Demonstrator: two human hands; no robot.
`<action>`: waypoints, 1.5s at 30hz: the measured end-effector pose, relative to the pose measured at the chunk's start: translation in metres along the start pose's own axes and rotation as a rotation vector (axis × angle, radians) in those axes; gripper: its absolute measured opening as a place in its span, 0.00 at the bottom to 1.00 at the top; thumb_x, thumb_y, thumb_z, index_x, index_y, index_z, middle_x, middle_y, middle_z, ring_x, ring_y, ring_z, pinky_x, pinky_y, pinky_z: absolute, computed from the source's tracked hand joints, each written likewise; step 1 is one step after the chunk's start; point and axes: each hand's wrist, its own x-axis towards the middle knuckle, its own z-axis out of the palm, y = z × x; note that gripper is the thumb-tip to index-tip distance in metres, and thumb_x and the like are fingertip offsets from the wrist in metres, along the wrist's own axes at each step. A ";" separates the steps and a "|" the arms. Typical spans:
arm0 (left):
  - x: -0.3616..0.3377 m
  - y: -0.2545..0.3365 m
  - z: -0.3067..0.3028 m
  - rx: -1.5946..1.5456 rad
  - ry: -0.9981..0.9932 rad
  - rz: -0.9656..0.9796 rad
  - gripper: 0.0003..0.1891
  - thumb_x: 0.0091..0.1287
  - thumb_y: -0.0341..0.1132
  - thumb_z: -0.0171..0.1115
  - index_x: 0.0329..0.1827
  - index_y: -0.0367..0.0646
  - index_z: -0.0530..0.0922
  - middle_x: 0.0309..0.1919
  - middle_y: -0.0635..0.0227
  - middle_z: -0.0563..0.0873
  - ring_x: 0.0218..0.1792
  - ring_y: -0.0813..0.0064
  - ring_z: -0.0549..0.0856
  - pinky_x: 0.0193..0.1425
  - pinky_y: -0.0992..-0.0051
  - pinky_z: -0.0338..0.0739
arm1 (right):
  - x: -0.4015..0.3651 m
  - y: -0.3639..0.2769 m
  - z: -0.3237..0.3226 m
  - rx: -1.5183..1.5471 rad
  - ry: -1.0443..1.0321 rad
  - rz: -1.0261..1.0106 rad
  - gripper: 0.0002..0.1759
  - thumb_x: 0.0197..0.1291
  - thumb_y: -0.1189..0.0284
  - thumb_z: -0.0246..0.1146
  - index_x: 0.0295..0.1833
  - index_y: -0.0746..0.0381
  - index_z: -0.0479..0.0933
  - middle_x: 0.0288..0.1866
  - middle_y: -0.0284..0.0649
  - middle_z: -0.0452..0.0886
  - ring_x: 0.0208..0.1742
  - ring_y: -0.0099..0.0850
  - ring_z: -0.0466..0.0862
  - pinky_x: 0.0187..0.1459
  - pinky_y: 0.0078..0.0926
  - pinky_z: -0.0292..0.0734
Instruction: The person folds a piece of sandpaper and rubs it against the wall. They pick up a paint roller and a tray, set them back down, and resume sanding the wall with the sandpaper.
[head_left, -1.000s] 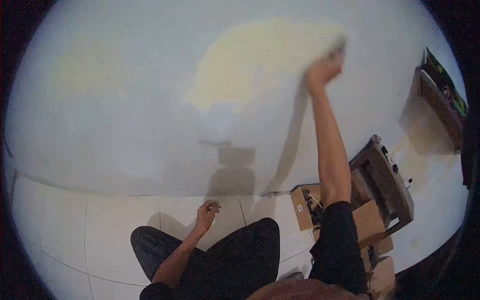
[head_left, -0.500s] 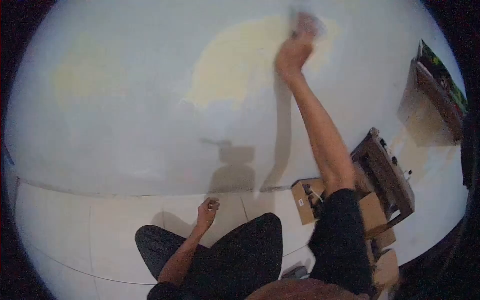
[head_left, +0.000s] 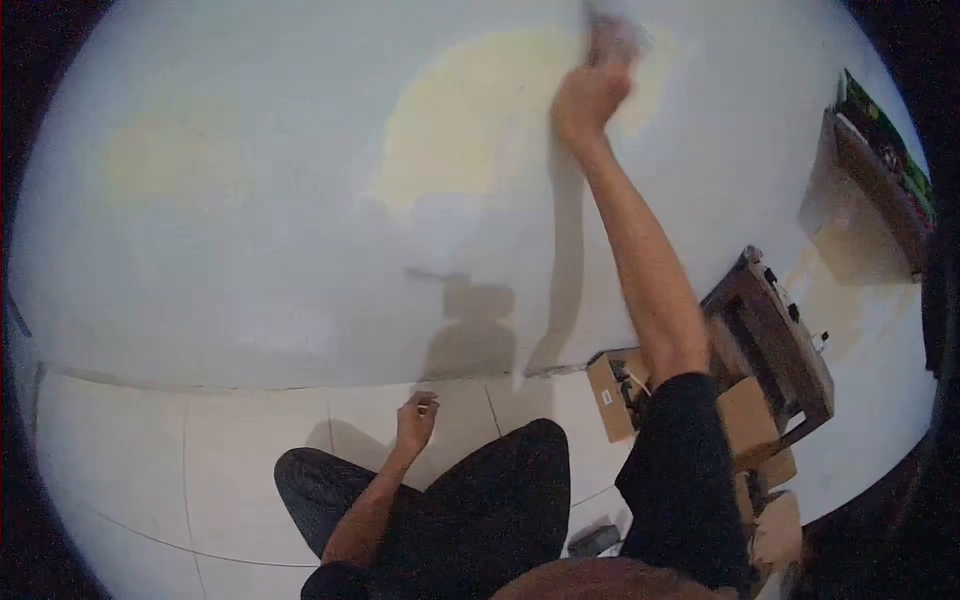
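Observation:
My right hand (head_left: 592, 98) is raised high against the pale wall (head_left: 300, 270), at the right part of a yellowish patch (head_left: 450, 110). Its fingers are blurred and look closed round a small greyish thing I cannot make out, held at the wall surface. Low in the view, my left hand (head_left: 416, 422) hovers above my lap, in front of the foot of the wall. The fingers there are curled in, with a tiny light spot between them that is too small to name.
At right a dark wooden piece of furniture (head_left: 770, 340) stands near open cardboard boxes (head_left: 610, 395). A shelf with a green-topped item (head_left: 885, 130) is on the wall at upper right. A dark grey object (head_left: 594, 541) lies on the tiled floor (head_left: 120, 450) beside my leg.
My right hand stays high on the wall and has shifted only slightly, still blurred by motion. The left hand has barely moved, and the view has tilted a little.

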 end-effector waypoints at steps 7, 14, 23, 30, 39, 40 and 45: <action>0.000 -0.002 -0.001 0.014 0.016 0.024 0.10 0.65 0.31 0.61 0.45 0.36 0.81 0.38 0.54 0.88 0.35 0.60 0.88 0.40 0.66 0.82 | 0.022 0.006 -0.007 -0.256 0.189 -0.280 0.26 0.58 0.83 0.52 0.63 0.62 0.73 0.60 0.44 0.79 0.61 0.38 0.79 0.61 0.37 0.76; 0.001 -0.002 -0.006 0.075 -0.016 -0.066 0.11 0.65 0.30 0.61 0.48 0.36 0.80 0.36 0.53 0.88 0.34 0.62 0.88 0.39 0.67 0.82 | 0.000 -0.030 -0.015 -0.650 0.041 -0.386 0.26 0.55 0.86 0.54 0.61 0.63 0.75 0.58 0.45 0.81 0.57 0.39 0.82 0.59 0.36 0.77; -0.004 -0.005 0.001 0.046 -0.050 -0.057 0.12 0.64 0.33 0.59 0.46 0.36 0.81 0.35 0.53 0.87 0.33 0.61 0.89 0.38 0.67 0.82 | 0.015 -0.018 -0.003 -0.679 0.346 -0.254 0.28 0.56 0.87 0.50 0.63 0.62 0.74 0.61 0.43 0.80 0.63 0.40 0.78 0.65 0.35 0.72; -0.001 -0.010 -0.009 0.130 -0.020 -0.013 0.11 0.64 0.33 0.60 0.45 0.37 0.81 0.34 0.54 0.87 0.31 0.62 0.88 0.38 0.67 0.82 | 0.024 -0.024 -0.021 -0.712 -0.029 -0.501 0.25 0.61 0.87 0.49 0.64 0.66 0.72 0.62 0.46 0.78 0.65 0.38 0.77 0.65 0.35 0.72; 0.000 -0.011 -0.010 0.135 -0.035 0.010 0.12 0.63 0.33 0.60 0.46 0.38 0.81 0.34 0.54 0.87 0.34 0.61 0.88 0.41 0.67 0.82 | -0.030 0.033 -0.088 -0.951 0.117 -0.593 0.26 0.58 0.83 0.55 0.63 0.59 0.76 0.61 0.46 0.79 0.61 0.41 0.80 0.61 0.38 0.75; -0.005 -0.008 -0.007 0.138 -0.037 0.012 0.12 0.63 0.33 0.60 0.46 0.38 0.81 0.34 0.54 0.87 0.34 0.61 0.88 0.41 0.67 0.82 | -0.039 0.038 -0.089 -1.009 0.197 -0.554 0.25 0.58 0.83 0.55 0.62 0.60 0.76 0.63 0.49 0.77 0.64 0.42 0.77 0.64 0.37 0.72; -0.004 -0.006 -0.011 0.167 -0.078 -0.030 0.12 0.62 0.33 0.60 0.46 0.38 0.81 0.35 0.51 0.87 0.34 0.59 0.88 0.41 0.65 0.81 | -0.044 0.035 -0.135 -1.259 -0.212 -0.871 0.24 0.58 0.83 0.55 0.61 0.63 0.76 0.64 0.49 0.76 0.66 0.45 0.75 0.63 0.36 0.72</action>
